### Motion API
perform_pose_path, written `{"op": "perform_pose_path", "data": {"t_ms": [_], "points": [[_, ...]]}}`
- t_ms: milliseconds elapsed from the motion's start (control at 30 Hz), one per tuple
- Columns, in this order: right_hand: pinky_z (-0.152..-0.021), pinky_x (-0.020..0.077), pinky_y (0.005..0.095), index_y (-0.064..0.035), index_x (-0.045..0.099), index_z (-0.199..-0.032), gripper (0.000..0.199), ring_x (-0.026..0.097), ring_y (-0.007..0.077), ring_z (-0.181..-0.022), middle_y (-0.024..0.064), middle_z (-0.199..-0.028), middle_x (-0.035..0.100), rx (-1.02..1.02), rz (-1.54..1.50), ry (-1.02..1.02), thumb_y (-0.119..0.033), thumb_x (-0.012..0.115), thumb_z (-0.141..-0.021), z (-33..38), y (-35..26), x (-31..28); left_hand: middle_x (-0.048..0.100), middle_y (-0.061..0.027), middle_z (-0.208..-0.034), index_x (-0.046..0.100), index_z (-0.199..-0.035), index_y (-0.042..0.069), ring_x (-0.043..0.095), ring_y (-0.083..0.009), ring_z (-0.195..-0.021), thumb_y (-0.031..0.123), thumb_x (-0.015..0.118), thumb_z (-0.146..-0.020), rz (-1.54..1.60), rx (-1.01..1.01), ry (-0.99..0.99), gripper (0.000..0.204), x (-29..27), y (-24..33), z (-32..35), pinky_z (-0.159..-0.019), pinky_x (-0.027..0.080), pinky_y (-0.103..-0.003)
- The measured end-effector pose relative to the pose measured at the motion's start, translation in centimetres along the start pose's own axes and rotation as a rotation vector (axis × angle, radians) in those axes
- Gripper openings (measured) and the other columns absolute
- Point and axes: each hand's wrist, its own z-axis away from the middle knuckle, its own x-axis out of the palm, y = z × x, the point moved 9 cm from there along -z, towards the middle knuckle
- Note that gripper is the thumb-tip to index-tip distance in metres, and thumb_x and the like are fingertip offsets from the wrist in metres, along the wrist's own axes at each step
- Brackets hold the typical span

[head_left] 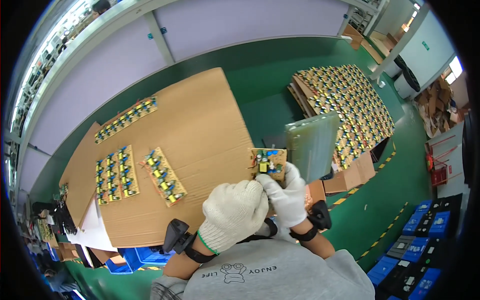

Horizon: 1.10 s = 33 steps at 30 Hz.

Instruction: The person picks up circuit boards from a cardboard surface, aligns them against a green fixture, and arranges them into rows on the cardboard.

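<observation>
In front of my chest I hold a small tan circuit board (263, 167) with a yellow transformer, blue parts and other components on its upper face. My right hand (288, 196), in a white glove, grips its lower right edge between thumb and fingers. My left hand (235, 209), in a knitted cream glove with a green cuff, is closed at the lower left edge of the board; the fingertips are partly hidden. On the cardboard sheet (200, 120) to the left lie a slanted strip of boards (165, 177), several upright strips (116, 175) and a farther strip (126, 120).
A translucent pale-green stack (311, 147) stands just beyond my right hand. Behind it, many circuit boards (350, 105) cover layered cardboard. Blue bins (132, 261) sit below the cardboard's near edge. Blue and black crates (412, 250) stand on the green floor at right. A purple partition (250, 25) runs behind.
</observation>
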Motion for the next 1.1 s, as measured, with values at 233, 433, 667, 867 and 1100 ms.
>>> {"op": "perform_pose_path", "data": {"t_ms": [233, 433, 667, 867, 1100], "points": [[-0.072, 0.0486, 0.027, 0.0011, 0.055, -0.108, 0.025, 0.057, 0.0111, -0.079, 0.0059, -0.095, 0.063, -0.237, 0.225, 0.249, -0.015, 0.065, -0.092, -2.6, -0.6, -9.9, 0.062, -0.0127, -0.072, 0.063, -0.091, 0.008, 0.062, -0.0331, -0.068, 0.015, 0.062, -0.079, 0.655, 0.169, -0.302, 0.013, 3.3, 5.8, -1.8, -0.061, 0.047, -0.042], [-0.064, 0.0466, 0.0263, 0.0004, 0.057, -0.108, 0.022, 0.055, 0.0091, -0.073, 0.0029, -0.09, 0.062, -0.516, 0.513, 0.396, -0.011, 0.065, -0.09, -6.5, 5.8, -21.0, 0.065, -0.0131, -0.081, 0.063, -0.1, 0.008, 0.064, -0.0336, -0.076, 0.014, 0.062, -0.08, 0.568, 0.057, -0.295, 0.021, 4.8, 4.1, -2.1, -0.064, 0.049, -0.041], [-0.066, 0.0462, 0.0286, -0.0008, 0.057, -0.107, 0.023, 0.054, 0.0124, -0.072, 0.004, -0.089, 0.061, -0.612, 0.648, 0.385, -0.014, 0.066, -0.09, -8.7, 6.0, -19.6, 0.065, -0.0117, -0.08, 0.063, -0.099, 0.004, 0.065, -0.0307, -0.074, 0.006, 0.062, -0.081, 0.641, -0.067, -0.177, 0.018, 4.5, 1.4, -2.3, -0.065, 0.05, -0.035], [-0.067, 0.0458, 0.0329, 0.0003, 0.057, -0.1, 0.026, 0.054, 0.0176, -0.069, 0.0083, -0.082, 0.061, -0.463, 0.627, 0.446, -0.024, 0.062, -0.093, -9.7, 6.1, -21.1, 0.064, -0.0122, -0.078, 0.063, -0.098, 0.004, 0.064, -0.0303, -0.072, 0.006, 0.062, -0.082, 0.654, -0.078, -0.136, 0.016, 4.9, 1.5, -3.4, -0.064, 0.05, -0.035], [-0.059, 0.0468, 0.0383, 0.0011, 0.057, -0.098, 0.026, 0.061, 0.0266, -0.063, 0.016, -0.073, 0.063, -0.43, 0.738, 0.468, -0.025, 0.056, -0.095, -11.5, 6.0, -22.8, 0.064, -0.0123, -0.079, 0.064, -0.097, 0.004, 0.064, -0.0306, -0.073, 0.007, 0.063, -0.082, 0.614, -0.052, -0.239, 0.016, 5.9, 2.3, -4.2, -0.066, 0.05, -0.035]]}}
